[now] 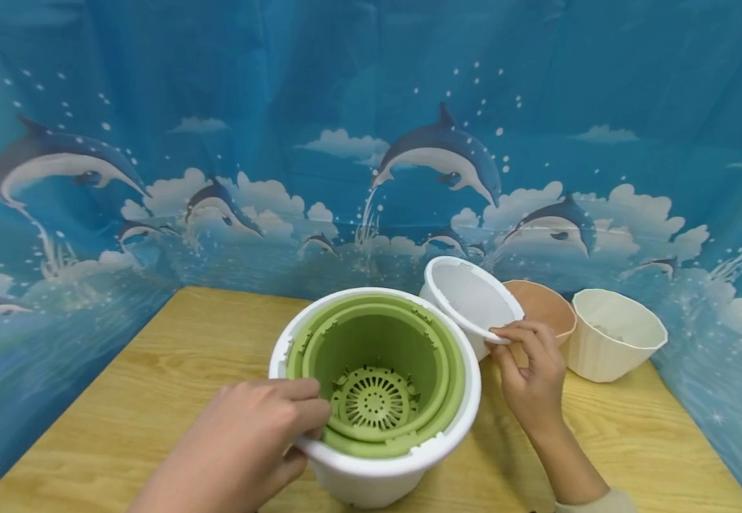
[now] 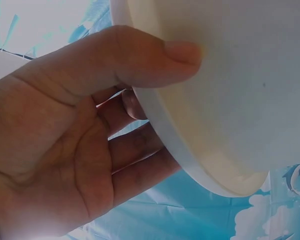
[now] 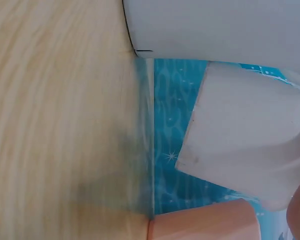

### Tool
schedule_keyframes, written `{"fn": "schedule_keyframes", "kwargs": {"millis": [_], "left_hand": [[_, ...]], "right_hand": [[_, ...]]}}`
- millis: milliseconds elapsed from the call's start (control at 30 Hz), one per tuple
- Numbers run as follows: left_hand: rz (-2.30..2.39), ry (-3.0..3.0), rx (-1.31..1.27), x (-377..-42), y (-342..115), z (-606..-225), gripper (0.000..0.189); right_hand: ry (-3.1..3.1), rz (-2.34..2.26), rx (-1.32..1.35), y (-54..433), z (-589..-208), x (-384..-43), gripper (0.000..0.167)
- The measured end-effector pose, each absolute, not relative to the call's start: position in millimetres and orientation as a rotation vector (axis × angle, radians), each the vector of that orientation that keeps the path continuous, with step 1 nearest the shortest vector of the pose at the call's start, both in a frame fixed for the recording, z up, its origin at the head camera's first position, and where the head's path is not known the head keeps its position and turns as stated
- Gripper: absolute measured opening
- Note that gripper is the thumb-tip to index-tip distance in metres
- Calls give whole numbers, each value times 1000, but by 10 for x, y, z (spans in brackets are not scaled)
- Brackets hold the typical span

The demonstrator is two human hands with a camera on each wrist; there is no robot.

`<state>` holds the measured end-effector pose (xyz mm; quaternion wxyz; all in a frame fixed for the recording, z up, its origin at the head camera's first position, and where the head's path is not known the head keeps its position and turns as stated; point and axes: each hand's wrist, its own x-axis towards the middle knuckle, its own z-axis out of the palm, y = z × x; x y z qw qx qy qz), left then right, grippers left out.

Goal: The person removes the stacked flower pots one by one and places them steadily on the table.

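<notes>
Sm. wht pot is pinched at near rim by R hand; held tilted, base prob. off table, just beside lg. wht pot & near terracotta pot. Rim of lg. wht pot, stood on table, is gripped by L hand, fingers hooked over, thumb outside. Both judged thin plastic: light, stiff, somewhat slippery, not v. fragile; best held by rim, lg. one w/ 2 hands. Sm. one seen plain, rim notched; lg. one round, smooth, w/ green baskets nested inside.
</notes>
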<state>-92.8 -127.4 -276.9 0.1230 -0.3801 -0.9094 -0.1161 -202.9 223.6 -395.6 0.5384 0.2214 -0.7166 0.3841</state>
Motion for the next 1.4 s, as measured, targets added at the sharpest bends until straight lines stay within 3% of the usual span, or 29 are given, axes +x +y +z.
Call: {"fn": "schedule_keyframes", "kwargs": {"millis": [267,900,1100,1400], "left_hand": [[-333,-2644,-1108,-929,-1265,-2759,23],[-311,-2595,-1152,-945,-1274,-2762,30],[-334,-2584,-1148,-960,-1260,-2762,31],[-280,-2536,-1152,-1050,-1223,-2791,33]], "right_hand": [[-1857,900,580,2277,-4021,-2063,28],[-1913,672,659,2239,-4057,-2078,4],[-1996,662,663,2227,-4035,-2058,39],[-2033,655,654,2240,-4060,-2043,47]]}}
